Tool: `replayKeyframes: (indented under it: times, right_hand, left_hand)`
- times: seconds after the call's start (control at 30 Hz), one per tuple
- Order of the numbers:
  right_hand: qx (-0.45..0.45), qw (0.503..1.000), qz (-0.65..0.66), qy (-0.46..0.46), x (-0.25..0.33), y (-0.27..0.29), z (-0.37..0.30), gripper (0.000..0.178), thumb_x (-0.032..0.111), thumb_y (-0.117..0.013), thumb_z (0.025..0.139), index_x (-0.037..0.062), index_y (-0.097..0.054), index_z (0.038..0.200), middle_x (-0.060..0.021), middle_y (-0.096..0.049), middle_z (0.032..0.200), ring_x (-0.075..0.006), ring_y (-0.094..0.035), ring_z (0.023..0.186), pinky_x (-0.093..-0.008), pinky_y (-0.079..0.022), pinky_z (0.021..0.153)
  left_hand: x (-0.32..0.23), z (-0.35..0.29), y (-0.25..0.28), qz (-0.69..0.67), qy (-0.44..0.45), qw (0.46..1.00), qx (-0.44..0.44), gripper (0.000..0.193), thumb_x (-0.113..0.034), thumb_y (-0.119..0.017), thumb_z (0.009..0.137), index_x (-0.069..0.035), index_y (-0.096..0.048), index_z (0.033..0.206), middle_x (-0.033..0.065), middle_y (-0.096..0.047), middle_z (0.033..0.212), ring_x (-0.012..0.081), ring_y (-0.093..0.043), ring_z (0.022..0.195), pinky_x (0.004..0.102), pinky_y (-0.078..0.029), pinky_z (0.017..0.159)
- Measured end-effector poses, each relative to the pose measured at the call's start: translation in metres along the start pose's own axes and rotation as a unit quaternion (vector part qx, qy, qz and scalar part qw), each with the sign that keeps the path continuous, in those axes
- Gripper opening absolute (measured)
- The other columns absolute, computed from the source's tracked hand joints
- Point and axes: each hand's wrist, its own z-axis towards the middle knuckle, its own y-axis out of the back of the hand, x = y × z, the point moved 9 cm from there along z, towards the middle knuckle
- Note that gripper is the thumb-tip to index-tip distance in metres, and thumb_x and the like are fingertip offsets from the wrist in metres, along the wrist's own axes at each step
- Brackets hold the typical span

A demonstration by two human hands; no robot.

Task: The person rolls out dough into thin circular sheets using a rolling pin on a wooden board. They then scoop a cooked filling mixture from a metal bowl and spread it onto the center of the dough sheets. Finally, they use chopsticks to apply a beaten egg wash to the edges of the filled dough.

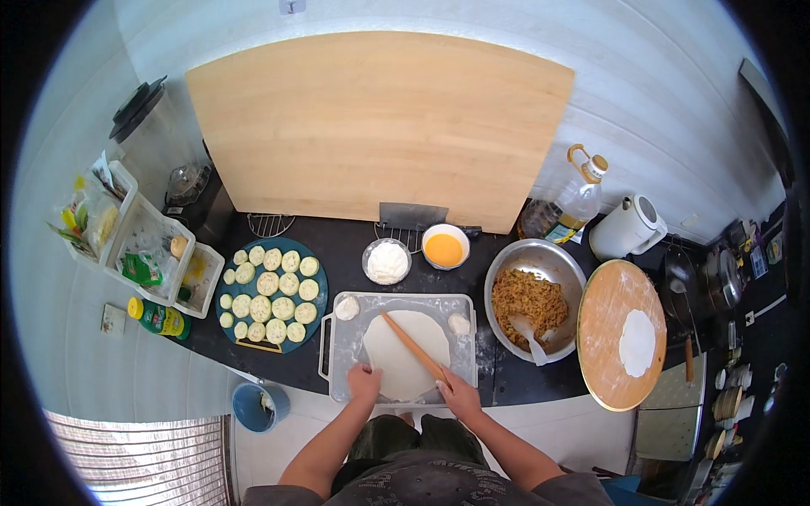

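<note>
A rolled-out sheet of dough (407,341) lies on a floured, pale, clear-looking board with handles (346,350) in front of me. My right hand (458,396) is closed round the near end of a wooden rolling pin (416,347), which slants across the dough toward the far left. At the dough's near left edge, my left hand (365,382) has its fingers closed on the rim of the sheet. One small dough ball (347,308) sits at the board's far left corner, another dough piece (459,324) by its right side.
Left stands a round green tray (235,324) of pale vegetable slices. Behind the board are a bowl of white flour (387,261) and a bowl of beaten egg (444,249). Right are a metal bowl of brown filling (531,299) and a round wooden board (607,337) bearing a dough round (637,343).
</note>
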Motion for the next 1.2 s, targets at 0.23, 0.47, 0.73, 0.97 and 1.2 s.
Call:
replayKeyframes:
  times: [0.23,0.47,0.73,0.97,1.2]
  right_hand:
    - [0.036,0.999,-0.003,-0.008,-0.003,-0.001,-0.004,0.044,0.033,-0.046,0.087,0.0175,-0.043,0.128,-0.0163,-0.056,0.112,-0.0316,-0.055,0.098,-0.0385,-0.045,0.081]
    - [0.082,0.993,0.067,-0.051,-0.028,-0.020,0.003,0.036,0.031,-0.045,0.088,0.0152,-0.051,0.120,-0.0149,-0.061,0.097,-0.0296,-0.059,0.090,-0.0372,-0.045,0.078]
    - [0.135,0.912,0.378,-0.082,-0.035,-0.034,0.001,0.028,0.026,-0.043,0.092,0.0053,-0.056,0.104,0.0031,-0.052,0.072,-0.0052,-0.042,0.060,-0.0205,-0.036,0.054]
    - [0.183,0.886,0.426,-0.033,0.006,0.013,-0.022,0.027,0.028,-0.044,0.093,0.0057,-0.054,0.104,0.0048,-0.049,0.076,-0.0033,-0.039,0.061,-0.0169,-0.031,0.052]
    - [0.120,0.858,0.493,-0.080,-0.003,0.098,-0.062,0.033,0.029,-0.043,0.093,0.0080,-0.049,0.118,0.0058,-0.047,0.076,-0.0011,-0.034,0.058,-0.0156,-0.026,0.048]
  left_hand:
    - [-0.013,-0.007,0.004,-0.029,-0.007,0.999,-0.041,0.023,-0.017,-0.063,0.076,0.002,-0.051,0.081,0.0156,-0.059,0.075,0.0264,-0.059,0.069,0.0373,-0.048,0.062]
    - [-0.114,-0.028,-0.064,-0.387,-0.068,0.894,0.217,0.022,-0.009,-0.050,0.087,0.000,-0.046,0.107,0.0121,-0.059,0.095,0.0213,-0.060,0.087,0.0320,-0.050,0.072]
    - [-0.040,0.021,-0.023,-0.265,-0.065,0.961,0.035,0.027,-0.018,-0.051,0.088,-0.002,-0.050,0.109,0.0096,-0.059,0.101,0.0162,-0.056,0.088,0.0304,-0.045,0.078]
    - [-0.076,0.014,-0.038,-0.502,0.003,0.839,0.212,0.046,-0.038,-0.033,0.094,-0.003,-0.040,0.124,0.0094,-0.051,0.117,0.0208,-0.046,0.109,0.0342,-0.033,0.097]
    - [-0.167,-0.052,-0.068,-0.482,0.062,0.830,0.275,0.023,-0.019,-0.050,0.089,-0.006,-0.049,0.108,0.0064,-0.057,0.101,0.0186,-0.058,0.088,0.0325,-0.048,0.074]
